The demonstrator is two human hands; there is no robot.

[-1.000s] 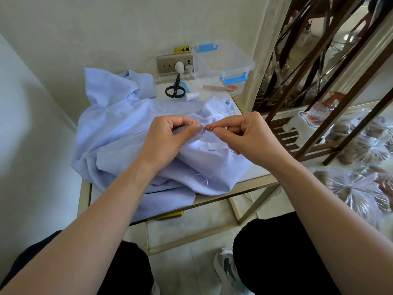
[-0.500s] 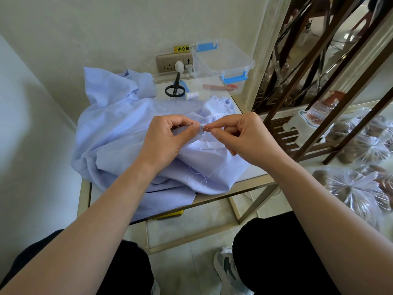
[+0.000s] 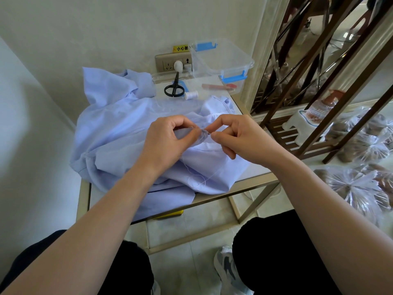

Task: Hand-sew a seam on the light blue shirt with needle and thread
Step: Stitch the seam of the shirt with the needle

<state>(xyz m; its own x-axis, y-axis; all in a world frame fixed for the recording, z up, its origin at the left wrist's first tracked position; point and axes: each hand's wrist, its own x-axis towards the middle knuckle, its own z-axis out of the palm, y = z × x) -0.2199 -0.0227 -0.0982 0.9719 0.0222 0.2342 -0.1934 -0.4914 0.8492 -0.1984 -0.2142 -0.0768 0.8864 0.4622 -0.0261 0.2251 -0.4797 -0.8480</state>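
Needle (image 3: 207,131), mostly hidden, sits pinched by fingers of right hand (image 3: 240,139); left hand (image 3: 168,143) pinches shirt (image 3: 119,133) fold.

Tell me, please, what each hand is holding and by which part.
Left hand pinches a fold of the shirt; right hand pinches the needle by its exposed end.
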